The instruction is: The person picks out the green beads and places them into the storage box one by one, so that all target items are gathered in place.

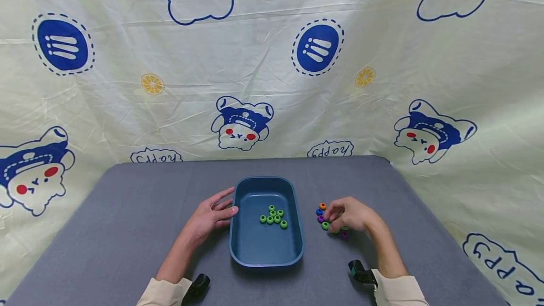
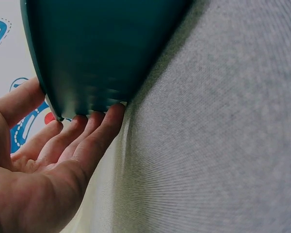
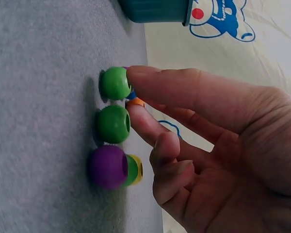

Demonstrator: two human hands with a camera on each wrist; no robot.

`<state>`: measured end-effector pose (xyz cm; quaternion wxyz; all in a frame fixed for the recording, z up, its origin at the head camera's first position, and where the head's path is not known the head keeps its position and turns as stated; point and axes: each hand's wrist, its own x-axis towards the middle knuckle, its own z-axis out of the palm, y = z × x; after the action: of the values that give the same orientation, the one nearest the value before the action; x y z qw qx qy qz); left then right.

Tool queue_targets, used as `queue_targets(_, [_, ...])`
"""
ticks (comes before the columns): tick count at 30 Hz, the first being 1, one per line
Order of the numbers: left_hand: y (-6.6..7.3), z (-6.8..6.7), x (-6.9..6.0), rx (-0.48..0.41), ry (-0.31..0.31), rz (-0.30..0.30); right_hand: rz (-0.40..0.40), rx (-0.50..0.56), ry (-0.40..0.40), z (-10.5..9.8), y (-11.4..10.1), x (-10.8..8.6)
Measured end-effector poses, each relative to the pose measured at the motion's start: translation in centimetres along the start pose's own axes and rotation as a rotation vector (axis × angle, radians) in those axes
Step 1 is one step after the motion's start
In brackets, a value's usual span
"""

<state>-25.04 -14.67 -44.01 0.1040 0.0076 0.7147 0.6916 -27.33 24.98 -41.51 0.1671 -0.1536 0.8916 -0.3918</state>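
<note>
My left hand (image 1: 204, 221) is beside a blue tray (image 1: 267, 259), its fingers fairly straight against the left side and the thumb at the rim. The left wrist view shows those fingertips (image 2: 115, 112) touching the tray's outer wall (image 2: 97, 53). Several green beads (image 1: 277, 219) lie inside the tray. To its right, my right hand (image 1: 354, 214) hovers low over loose beads. In the right wrist view the thumb tip is at a green bead (image 3: 115, 83), the index fingertip close below it, with no pinch visible; the other fingers are bent. Another green bead (image 3: 112, 124) and a purple bead (image 3: 108, 166) lie alongside.
Orange (image 1: 322, 206), blue (image 1: 319, 212) and purple (image 1: 320, 219) beads lie just left of my right hand, and a yellow bead (image 3: 138, 170) shows in the right wrist view. A grey cloth (image 1: 148, 202) covers the table; a printed curtain (image 1: 272, 70) hangs behind.
</note>
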Motion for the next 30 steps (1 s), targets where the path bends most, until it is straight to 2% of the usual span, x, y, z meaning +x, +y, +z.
queue_targets(6, [-0.03,0.04,-0.01,-0.007,0.004,-0.001,0.004,-0.039,0.001,0.41,-0.29,0.28])
queue_targets(13, [0.0,0.1,-0.03,-0.003,0.008,0.005,0.041,-0.041,0.001,0.66,-0.49,0.49])
queue_targets(30, [-0.04,0.08,0.09,-0.003,0.008,0.004,0.056,-0.046,0.019,0.91,-0.44,0.72])
